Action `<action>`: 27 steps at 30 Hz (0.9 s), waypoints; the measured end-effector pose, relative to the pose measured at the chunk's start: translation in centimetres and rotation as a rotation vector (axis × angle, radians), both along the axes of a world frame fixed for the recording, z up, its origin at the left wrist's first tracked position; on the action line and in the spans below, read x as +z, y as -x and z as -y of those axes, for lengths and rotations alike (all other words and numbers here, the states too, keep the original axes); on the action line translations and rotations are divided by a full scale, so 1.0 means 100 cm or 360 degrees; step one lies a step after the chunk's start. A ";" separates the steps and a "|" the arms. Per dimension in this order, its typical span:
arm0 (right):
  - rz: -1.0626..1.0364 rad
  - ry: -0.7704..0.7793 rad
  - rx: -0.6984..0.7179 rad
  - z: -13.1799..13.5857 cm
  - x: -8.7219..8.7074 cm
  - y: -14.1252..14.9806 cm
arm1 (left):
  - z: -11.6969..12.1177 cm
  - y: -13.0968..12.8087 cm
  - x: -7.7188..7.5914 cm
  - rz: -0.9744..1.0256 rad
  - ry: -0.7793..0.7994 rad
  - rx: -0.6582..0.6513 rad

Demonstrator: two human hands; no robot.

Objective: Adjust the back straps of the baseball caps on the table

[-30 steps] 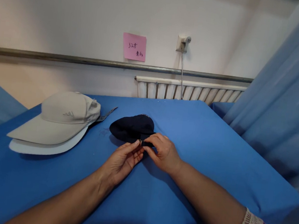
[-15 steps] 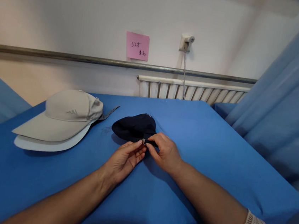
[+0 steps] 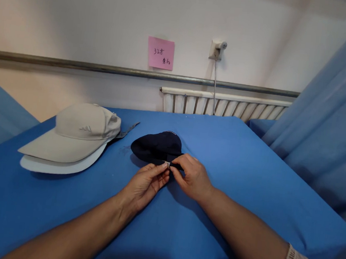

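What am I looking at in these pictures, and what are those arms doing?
There is no robot here: a camera worn on a person's head looks forward and down, and all the pictures come from it. The left hand and right hand both pinch the edge of a dark cap at a small buckle-like piece. To the left, a light cap lies on a paler brim, both on a blue covered surface.
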State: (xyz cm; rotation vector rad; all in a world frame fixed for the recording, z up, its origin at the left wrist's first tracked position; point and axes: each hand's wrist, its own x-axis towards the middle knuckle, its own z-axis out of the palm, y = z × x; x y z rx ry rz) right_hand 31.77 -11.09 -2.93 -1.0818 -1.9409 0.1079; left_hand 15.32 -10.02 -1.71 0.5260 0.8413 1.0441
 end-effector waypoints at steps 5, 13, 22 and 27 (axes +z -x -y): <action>0.0004 0.0001 0.0010 0.000 0.000 -0.001 | 0.001 -0.001 0.002 -0.0003 -0.0021 0.0030; -0.0264 0.0045 -0.0004 0.004 0.003 -0.002 | -0.003 0.000 0.001 -0.0035 0.0016 0.0098; -0.1068 0.0490 -0.0181 -0.013 -0.007 -0.009 | -0.006 0.004 0.000 0.0035 0.0042 0.0083; -0.0976 0.0559 -0.0105 -0.010 -0.009 -0.006 | -0.004 0.003 0.003 0.0050 0.0044 0.0067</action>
